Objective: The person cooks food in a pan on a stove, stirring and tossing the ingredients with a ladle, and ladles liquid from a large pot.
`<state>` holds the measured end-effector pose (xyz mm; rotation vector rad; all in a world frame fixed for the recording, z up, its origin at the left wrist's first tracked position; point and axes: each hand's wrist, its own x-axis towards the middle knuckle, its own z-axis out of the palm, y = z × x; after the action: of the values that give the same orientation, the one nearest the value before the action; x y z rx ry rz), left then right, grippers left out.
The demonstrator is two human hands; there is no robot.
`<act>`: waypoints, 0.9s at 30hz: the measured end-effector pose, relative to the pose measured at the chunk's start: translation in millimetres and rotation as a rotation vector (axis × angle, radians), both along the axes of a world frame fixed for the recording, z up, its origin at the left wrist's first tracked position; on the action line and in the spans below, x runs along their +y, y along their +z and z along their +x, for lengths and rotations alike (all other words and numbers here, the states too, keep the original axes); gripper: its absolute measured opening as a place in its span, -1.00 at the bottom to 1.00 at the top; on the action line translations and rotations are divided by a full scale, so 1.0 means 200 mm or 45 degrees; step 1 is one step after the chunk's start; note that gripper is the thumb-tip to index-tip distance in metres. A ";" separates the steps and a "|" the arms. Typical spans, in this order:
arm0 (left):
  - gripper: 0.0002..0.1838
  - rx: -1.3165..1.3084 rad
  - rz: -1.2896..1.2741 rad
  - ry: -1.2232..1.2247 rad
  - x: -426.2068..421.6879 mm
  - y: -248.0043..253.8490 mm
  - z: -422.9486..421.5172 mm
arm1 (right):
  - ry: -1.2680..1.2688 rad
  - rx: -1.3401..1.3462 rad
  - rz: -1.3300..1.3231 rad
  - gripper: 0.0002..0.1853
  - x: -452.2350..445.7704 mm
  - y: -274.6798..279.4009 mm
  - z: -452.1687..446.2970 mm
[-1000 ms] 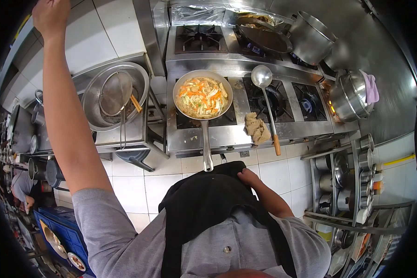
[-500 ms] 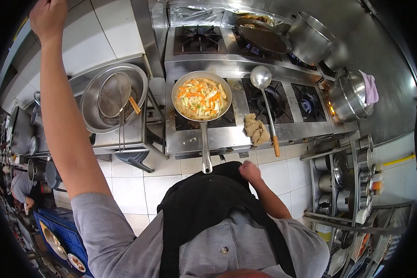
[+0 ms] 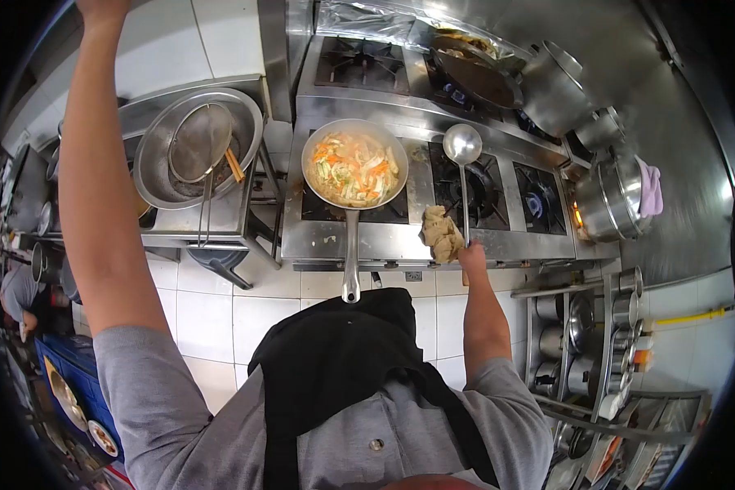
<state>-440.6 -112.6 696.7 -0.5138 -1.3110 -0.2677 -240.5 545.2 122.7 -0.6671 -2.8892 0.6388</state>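
Note:
My left hand (image 3: 104,6) is raised at the top left, cut off by the frame edge, so its fingers are hidden. At the stove's front edge, my right hand (image 3: 472,256) is closed round the wooden handle of a steel ladle (image 3: 463,145), whose bowl rests over a front burner. A crumpled tan cloth (image 3: 441,235) lies just left of that hand. Left of the ladle, a frying pan (image 3: 351,253) sits on the front left burner, its handle pointing toward me. Steaming sliced vegetables (image 3: 354,169), orange and pale, fill the pan.
A metal basin (image 3: 151,167) holds a strainer (image 3: 202,143) and chopsticks on the left table. Behind are a dark wok (image 3: 478,75) and a steel pot (image 3: 551,94). Another pot (image 3: 608,200) stands right, near a flame. Shelved pots are lower right; a person (image 3: 20,290) is far left.
My right hand has moved from beside the apron up to the ladle's handle and closed on it. My left hand has slipped partly out of view at the top. The whole view has shifted slightly.

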 end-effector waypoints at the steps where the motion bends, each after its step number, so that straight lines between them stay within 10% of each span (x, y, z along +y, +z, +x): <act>1: -0.41 0.001 0.003 0.014 0.05 0.00 0.06 | 0.014 0.001 0.003 -0.75 -0.02 0.06 -0.05; 3: -0.62 -0.101 0.019 -0.045 0.12 -0.02 0.19 | -0.279 -0.488 -1.103 -0.81 -0.05 0.20 -0.13; 6: -0.65 -0.012 0.009 0.049 0.05 -0.01 0.08 | -0.297 -0.091 -1.641 -0.85 -0.16 0.29 -0.16; 12: -0.42 0.091 -0.056 0.056 0.00 0.01 0.00 | 0.099 0.332 -0.401 -0.74 -0.53 0.17 0.19; 14: -0.42 0.137 -0.064 0.073 0.00 0.01 -0.01 | -0.297 0.021 -1.573 -0.68 -0.74 0.28 0.33; 27: -0.45 0.230 -0.149 0.174 0.01 0.00 0.00 | -0.200 0.011 -1.085 -0.86 -1.03 0.28 0.57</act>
<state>-440.1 -110.2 697.6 -0.5320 -1.1840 -0.0304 -126.8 340.1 177.8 -0.9333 -2.4192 1.8491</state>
